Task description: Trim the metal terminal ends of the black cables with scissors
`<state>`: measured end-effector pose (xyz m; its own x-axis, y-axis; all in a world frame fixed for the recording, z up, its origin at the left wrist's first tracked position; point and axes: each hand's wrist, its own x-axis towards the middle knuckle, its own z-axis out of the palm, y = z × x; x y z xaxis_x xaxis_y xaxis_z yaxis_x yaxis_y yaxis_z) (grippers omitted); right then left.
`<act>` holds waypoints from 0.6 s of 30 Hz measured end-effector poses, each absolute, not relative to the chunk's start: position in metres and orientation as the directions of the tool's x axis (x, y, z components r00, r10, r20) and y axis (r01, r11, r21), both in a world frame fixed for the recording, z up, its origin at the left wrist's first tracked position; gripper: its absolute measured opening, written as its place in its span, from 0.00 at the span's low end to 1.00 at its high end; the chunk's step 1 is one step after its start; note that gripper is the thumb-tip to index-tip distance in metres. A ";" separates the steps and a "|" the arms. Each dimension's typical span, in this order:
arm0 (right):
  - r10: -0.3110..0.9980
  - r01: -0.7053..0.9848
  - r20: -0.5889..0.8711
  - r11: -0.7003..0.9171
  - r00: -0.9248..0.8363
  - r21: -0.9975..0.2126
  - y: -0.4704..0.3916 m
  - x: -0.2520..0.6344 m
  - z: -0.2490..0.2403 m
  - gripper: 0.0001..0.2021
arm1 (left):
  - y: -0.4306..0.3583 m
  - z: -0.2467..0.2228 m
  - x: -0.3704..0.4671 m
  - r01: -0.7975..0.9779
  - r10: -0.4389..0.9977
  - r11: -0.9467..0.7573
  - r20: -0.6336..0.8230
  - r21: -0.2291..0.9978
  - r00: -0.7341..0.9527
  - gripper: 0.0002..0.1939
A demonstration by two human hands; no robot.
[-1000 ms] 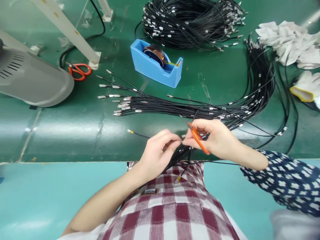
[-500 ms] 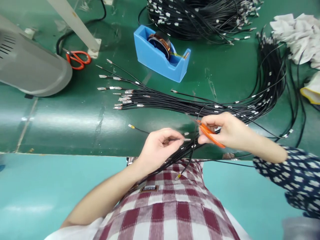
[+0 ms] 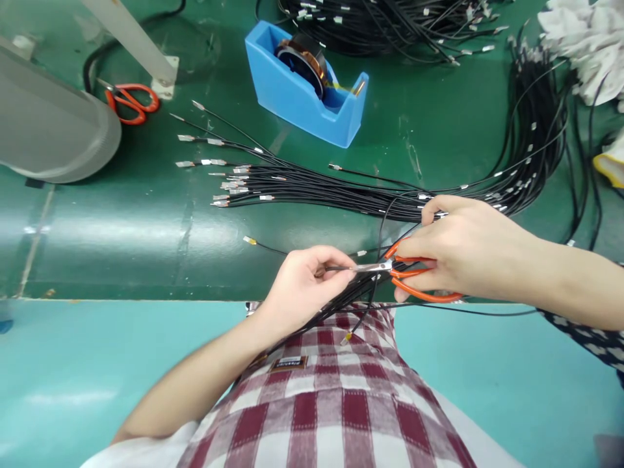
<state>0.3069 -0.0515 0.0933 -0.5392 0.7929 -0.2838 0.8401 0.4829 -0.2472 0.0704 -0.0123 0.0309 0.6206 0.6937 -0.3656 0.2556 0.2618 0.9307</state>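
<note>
My left hand (image 3: 312,283) pinches a thin black cable (image 3: 336,268) close to its end, above the front edge of the table. Orange-handled scissors (image 3: 424,276) are gripped in my right hand (image 3: 463,250), with fingers through the handles. Their blades point left and meet the cable end at my left fingertips; the exact contact is too small to make out. Below both hands, a bunch of black cables (image 3: 348,299) hangs over the edge toward my lap. Just behind lies a long bundle of black cables (image 3: 331,188) with white-tagged ends.
A blue tape dispenser (image 3: 302,97) stands behind the bundle. Red-handled scissors (image 3: 131,103) lie beside a grey machine body (image 3: 53,117) at left. Another heap of black cables (image 3: 380,26) sits at the back, and crumpled white gloves (image 3: 580,45) lie at far right.
My right hand has turned the scissors so the blades point left, bringing them to the cable end at my left fingers. My left hand stays nearly in place.
</note>
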 end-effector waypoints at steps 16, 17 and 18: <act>0.796 0.913 -0.462 0.274 -0.391 -0.302 -0.054 0.301 0.094 0.18 | -0.025 0.027 0.068 0.188 0.711 0.296 -0.347 0.937 0.612 0.06; 0.794 0.910 -0.461 0.270 -0.396 -0.316 -0.054 0.302 0.095 0.18 | -0.024 0.028 0.068 0.192 0.709 0.288 -0.343 0.938 0.616 0.06; 0.794 0.902 -0.449 0.279 -0.409 -0.329 -0.054 0.303 0.096 0.18 | -0.024 0.028 0.068 0.196 0.707 0.283 -0.342 0.939 0.619 0.06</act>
<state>0.3025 -0.0544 0.0963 -0.4089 0.7945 -0.4490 0.9024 0.2785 -0.3289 0.0679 -0.0237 0.0284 0.6190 0.7069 -0.3423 0.1959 0.2830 0.9389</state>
